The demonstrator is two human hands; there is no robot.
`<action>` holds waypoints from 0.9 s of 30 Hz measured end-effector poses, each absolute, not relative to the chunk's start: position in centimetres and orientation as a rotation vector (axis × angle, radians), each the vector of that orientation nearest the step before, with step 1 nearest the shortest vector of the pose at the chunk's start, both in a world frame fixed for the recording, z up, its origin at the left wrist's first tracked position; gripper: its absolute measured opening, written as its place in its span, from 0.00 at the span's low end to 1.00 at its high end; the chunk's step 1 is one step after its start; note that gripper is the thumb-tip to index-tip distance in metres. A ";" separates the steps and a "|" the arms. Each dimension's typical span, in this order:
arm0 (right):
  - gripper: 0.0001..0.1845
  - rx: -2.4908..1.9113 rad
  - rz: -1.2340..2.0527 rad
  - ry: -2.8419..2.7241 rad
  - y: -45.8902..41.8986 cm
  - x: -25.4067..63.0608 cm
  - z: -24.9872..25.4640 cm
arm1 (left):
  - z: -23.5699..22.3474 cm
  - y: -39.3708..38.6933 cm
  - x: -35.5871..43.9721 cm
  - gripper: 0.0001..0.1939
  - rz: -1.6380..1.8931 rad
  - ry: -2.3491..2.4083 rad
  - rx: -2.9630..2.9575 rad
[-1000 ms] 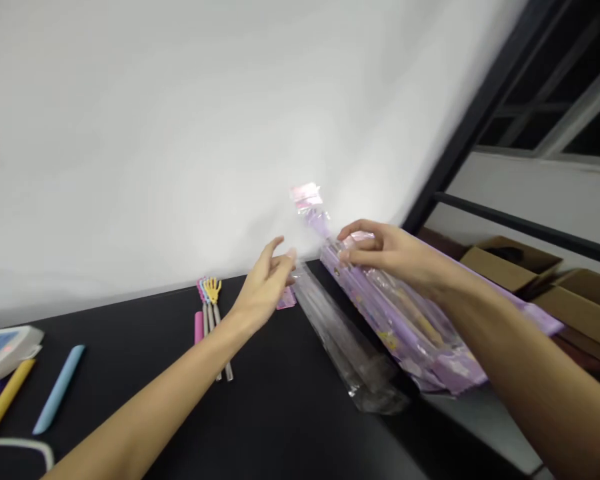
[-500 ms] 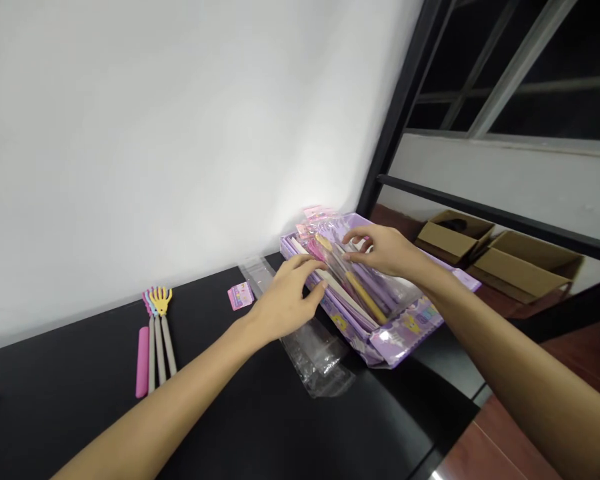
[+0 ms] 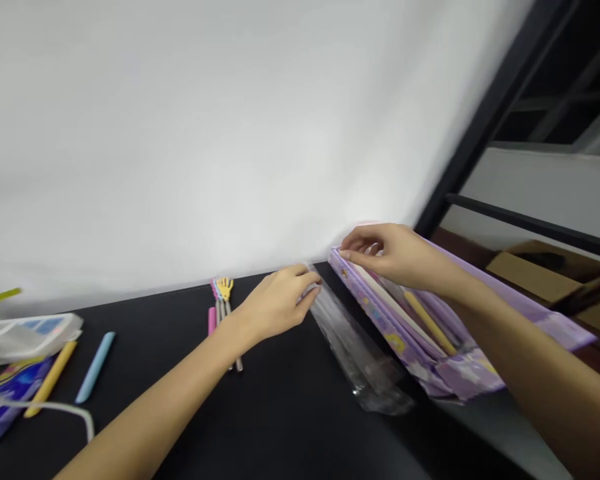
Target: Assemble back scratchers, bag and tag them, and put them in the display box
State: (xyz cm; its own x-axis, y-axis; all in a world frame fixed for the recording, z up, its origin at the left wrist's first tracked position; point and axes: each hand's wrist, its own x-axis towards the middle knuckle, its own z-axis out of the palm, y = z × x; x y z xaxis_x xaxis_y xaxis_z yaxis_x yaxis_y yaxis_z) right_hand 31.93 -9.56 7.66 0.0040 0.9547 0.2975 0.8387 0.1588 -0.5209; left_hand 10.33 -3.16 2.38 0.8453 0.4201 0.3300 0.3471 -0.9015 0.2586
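Note:
A purple printed box (image 3: 460,381) lies at the right edge of the black table (image 3: 280,413), filled with long packaged sticks. My right hand (image 3: 397,255) is over its far end, fingers pinched on the top of one packet. Beside the box lies a stack of clear plastic sleeves (image 3: 360,357). My left hand (image 3: 279,303) rests at their far end with its fingers curled on the top sleeve. Just left of that hand, a bunch of hand-shaped scratchers (image 3: 223,289) lies on the table with a pink grip (image 3: 212,320) next to it.
A blue grip (image 3: 95,367) and a yellow grip (image 3: 50,380) lie at the left, near a white plastic bag (image 3: 25,337) and a blue packet (image 3: 0,400). A white wall stands behind the table. Open cardboard boxes (image 3: 545,275) sit beyond the right edge.
The view has swung back to the left. My left hand has left the purple box and come down on the clear sleeves. My right hand stays at the box's far end.

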 end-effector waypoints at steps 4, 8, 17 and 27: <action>0.11 -1.717 0.348 -2.011 -7.3 26.5 8.9 | 2.5 -2.5 4.2 0.15 0.583 0.891 2.808; 0.09 -1.693 0.432 -2.128 -4.9 21.6 8.0 | 0.8 -2.0 -1.7 0.16 0.620 1.230 2.737; 0.08 -1.682 0.696 -2.254 -1.9 13.8 1.1 | -3.4 -2.9 -10.4 0.22 0.238 2.243 2.508; 0.10 -1.694 0.621 -2.274 -0.3 11.8 -0.4 | -1.4 -3.3 -11.8 0.20 -0.045 2.240 2.185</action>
State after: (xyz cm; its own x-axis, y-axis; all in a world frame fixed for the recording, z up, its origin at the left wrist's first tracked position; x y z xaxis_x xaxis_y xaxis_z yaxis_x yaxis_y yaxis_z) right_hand 11.77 -0.29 -0.44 -0.2998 0.9521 -0.0608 0.8509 0.2380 -0.4683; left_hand -11.78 -3.28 -1.38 -0.0252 0.9993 -0.0288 0.9996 0.0248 -0.0118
